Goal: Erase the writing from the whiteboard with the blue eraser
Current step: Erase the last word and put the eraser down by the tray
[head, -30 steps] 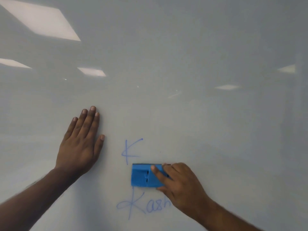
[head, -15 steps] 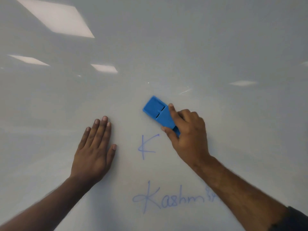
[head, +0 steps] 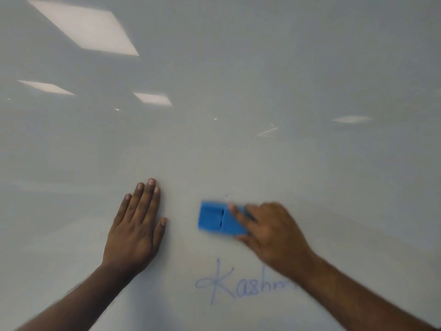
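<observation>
Since half a second ago the right hand (head: 274, 235) swept the blue eraser (head: 220, 218) down over the lone "K", now gone or covered. Whiteboard (head: 238, 91) mostly blank; "Kashm" writing (head: 241, 283) left. Left hand (head: 136, 225) flat, fingers together; right fingers clamp the eraser.

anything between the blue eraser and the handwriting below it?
Nothing visible. Bare whiteboard lies between the blue eraser, held in the right hand, and the writing below. The right forearm covers the word's end; the left hand rests flat off to the side.
</observation>
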{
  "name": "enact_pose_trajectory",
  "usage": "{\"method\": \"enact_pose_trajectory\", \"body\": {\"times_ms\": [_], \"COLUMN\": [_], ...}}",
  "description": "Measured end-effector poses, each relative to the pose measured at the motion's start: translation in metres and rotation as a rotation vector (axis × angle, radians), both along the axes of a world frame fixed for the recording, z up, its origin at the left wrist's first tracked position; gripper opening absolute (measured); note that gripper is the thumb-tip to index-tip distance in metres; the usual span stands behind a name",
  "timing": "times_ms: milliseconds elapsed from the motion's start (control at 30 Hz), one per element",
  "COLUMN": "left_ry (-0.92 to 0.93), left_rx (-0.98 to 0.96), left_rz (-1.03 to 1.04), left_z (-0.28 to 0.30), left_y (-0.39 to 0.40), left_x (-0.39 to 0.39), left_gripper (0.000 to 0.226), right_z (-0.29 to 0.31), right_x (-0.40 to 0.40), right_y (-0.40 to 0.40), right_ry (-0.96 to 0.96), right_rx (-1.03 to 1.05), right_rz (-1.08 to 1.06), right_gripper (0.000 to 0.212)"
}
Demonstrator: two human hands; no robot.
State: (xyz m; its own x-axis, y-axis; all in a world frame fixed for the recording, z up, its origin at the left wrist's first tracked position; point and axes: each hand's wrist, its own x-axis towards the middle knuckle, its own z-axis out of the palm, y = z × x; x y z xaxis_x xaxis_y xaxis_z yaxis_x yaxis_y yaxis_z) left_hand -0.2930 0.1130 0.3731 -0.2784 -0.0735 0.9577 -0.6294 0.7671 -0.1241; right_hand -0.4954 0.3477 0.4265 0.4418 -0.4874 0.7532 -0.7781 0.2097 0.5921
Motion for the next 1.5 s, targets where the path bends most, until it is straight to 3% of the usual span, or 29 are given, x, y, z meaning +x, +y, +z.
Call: {"method": "enact_pose_trajectory", "body": {"times_ms": [133,267,400,567,667,767,933,1033,1200,1367,1500], "left_ry": [0.013,0.018,0.037,0.048,0.049,0.072,0.107,0.098,0.090,0.050,0.015], "left_rx": [0.015,0.023,0.021,0.031,0.046,0.055,0.070,0.054,0.052,0.056,0.055], "left_rz": [-0.003,-0.003,-0.011,-0.020,-0.020,-0.024,-0.024,-0.025,-0.032,-0.013,-0.019], "left_z": [-0.006,-0.010,-0.014,-0.021,-0.027,-0.033,-0.046,-0.052,-0.062,-0.072,-0.085], "left_y": [0.001,0.000,0.000,-0.003,-0.002,-0.001,0.000,-0.002,-0.006,-0.001,0.004], "left_x": [-0.001,-0.001,-0.002,-0.002,-0.003,-0.004,-0.008,-0.007,-0.007,-0.006,-0.004], "left_gripper": [0.065,0.065,0.064,0.066,0.066,0.065,0.065,0.065,0.067,0.067,0.066], "right_z": [0.071,0.071,0.019,-0.089,-0.108,-0.087,0.002,0.020,-0.065,-0.185,-0.179], "right_x": [-0.006,-0.004,0.010,0.014,0.002,-0.003,0.003,0.017,0.033,0.011,-0.009], "right_y": [0.007,-0.003,-0.016,-0.015,-0.002,0.002,-0.004,-0.022,-0.038,-0.011,0.012], "right_ry": [-0.341,-0.419,-0.316,-0.041,0.046,0.021,-0.356,-0.458,-0.292,-0.098,-0.028], "right_rx": [-0.258,-0.352,-0.196,0.123,0.202,0.142,-0.187,-0.233,-0.048,0.281,0.305], "right_rz": [0.039,0.076,0.090,-0.006,-0.063,-0.018,0.068,0.136,0.159,-0.001,-0.028], "right_gripper": [0.059,0.061,0.059,0.056,0.054,0.050,0.054,0.056,0.055,0.058,0.058]}}
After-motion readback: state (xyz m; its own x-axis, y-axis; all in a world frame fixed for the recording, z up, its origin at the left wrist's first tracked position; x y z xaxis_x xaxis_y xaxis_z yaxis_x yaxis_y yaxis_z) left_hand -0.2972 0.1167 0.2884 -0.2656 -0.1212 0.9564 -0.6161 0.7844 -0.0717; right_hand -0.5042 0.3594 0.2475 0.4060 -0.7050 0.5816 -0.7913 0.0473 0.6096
